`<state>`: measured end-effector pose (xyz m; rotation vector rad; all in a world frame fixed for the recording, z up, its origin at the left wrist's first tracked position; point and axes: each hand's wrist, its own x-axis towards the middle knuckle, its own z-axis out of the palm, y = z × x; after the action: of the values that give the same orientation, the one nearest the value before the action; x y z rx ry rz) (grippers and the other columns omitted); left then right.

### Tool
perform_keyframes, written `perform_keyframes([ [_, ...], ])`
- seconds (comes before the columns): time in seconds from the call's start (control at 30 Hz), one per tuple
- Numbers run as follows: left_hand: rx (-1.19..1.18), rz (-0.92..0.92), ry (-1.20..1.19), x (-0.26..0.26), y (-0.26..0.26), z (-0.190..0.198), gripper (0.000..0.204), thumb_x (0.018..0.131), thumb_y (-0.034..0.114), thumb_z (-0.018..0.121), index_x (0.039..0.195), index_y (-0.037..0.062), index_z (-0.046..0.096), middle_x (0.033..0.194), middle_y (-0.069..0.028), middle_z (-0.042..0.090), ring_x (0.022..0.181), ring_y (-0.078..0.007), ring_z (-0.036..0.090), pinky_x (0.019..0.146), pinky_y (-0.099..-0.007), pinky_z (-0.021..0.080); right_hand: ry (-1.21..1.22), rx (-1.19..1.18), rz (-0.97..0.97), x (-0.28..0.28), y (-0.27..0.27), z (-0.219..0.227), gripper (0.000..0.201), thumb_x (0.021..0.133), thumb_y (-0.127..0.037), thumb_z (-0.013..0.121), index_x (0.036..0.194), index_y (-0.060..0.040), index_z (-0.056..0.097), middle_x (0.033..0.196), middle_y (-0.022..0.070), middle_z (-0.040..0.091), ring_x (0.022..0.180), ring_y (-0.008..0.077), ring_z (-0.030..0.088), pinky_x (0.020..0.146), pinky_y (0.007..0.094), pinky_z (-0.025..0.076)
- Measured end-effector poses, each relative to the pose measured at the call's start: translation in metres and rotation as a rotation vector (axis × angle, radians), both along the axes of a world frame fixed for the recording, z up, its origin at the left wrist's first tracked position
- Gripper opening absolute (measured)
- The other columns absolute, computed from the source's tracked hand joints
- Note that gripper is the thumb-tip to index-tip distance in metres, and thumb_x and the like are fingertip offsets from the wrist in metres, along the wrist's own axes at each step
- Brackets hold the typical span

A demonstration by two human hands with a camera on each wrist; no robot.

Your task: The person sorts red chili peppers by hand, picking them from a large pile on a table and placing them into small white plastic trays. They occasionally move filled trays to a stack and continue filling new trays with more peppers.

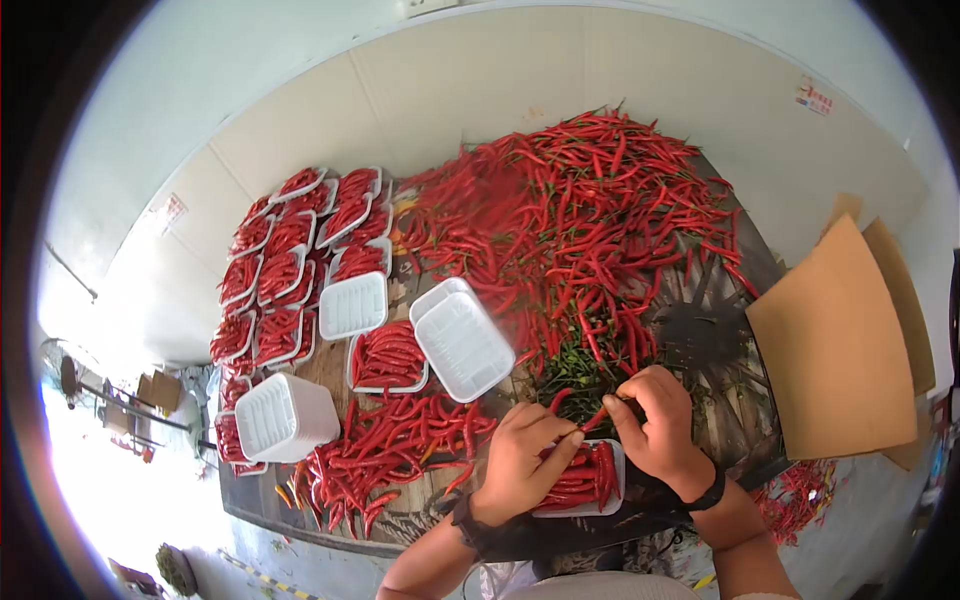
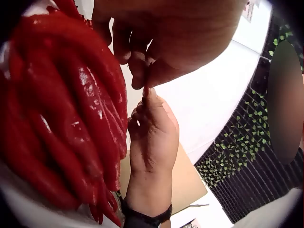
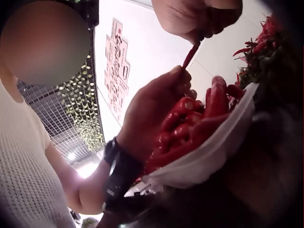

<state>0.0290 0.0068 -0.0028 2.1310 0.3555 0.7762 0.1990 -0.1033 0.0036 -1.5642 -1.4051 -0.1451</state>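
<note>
A slim red chili pepper (image 3: 190,56) spans the gap between my two hands. Its lower end is pinched between thumb and fingers of my left hand (image 1: 525,455). The fingertips of my right hand (image 1: 655,425) pinch the other end, which they cover. Right below both hands is a white plastic tray (image 1: 620,480) filled with red chilies (image 1: 575,482), seen large in the left wrist view as a heap of glossy chilies (image 2: 71,109). Beyond the fingers lies a pile of green stems (image 1: 575,375).
A large heap of stemmed chilies (image 1: 600,190) covers the back of the table. Filled trays (image 1: 285,265) are stacked at left. Empty white trays (image 1: 465,345) and a tray stack (image 1: 285,418) stand nearer. Loose chilies (image 1: 385,450) lie front left; a cardboard box (image 1: 840,340) is at right.
</note>
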Motion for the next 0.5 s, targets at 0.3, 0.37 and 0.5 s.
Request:
perform_keyframes([
  [0.3, -0.044, 0.244, -0.076, -0.017, 0.011, 0.013, 0.003, 0.082, -0.002, 0.068, 0.082, -0.0016, 0.066, 0.076, -0.0068, 0.059, 0.071, -0.0178, 0.056, 0.068, -0.0296, 0.043, 0.110, 0.124, -0.569, 0.073, -0.012, -0.011, 0.014, 0.082, 0.002, 0.068, 0.093, -0.0013, 0.060, 0.088, 0.0137, 0.061, 0.082, 0.0338, 0.061, 0.071, 0.0394, 0.049],
  [0.37, -0.056, 0.376, -0.049, -0.030, 0.022, 0.021, 0.003, 0.082, -0.003, 0.068, 0.081, -0.0021, 0.065, 0.075, -0.0064, 0.058, 0.072, -0.0166, 0.055, 0.069, -0.0293, 0.042, -0.135, 0.049, -0.634, 0.073, -0.014, -0.010, 0.020, 0.078, -0.001, 0.071, 0.096, -0.0040, 0.062, 0.095, 0.0143, 0.062, 0.090, 0.0346, 0.062, 0.078, 0.0428, 0.049],
  [0.5, 0.144, 0.494, 0.101, -0.062, 0.031, 0.042, 0.006, 0.079, 0.004, 0.071, 0.081, 0.0003, 0.067, 0.075, -0.0098, 0.060, 0.074, -0.0272, 0.056, 0.071, -0.0373, 0.044, -0.041, -0.102, -0.283, 0.047, 0.000, -0.003, 0.017, 0.076, -0.012, 0.077, 0.085, -0.0068, 0.063, 0.092, 0.0127, 0.061, 0.090, 0.0339, 0.060, 0.079, 0.0458, 0.047],
])
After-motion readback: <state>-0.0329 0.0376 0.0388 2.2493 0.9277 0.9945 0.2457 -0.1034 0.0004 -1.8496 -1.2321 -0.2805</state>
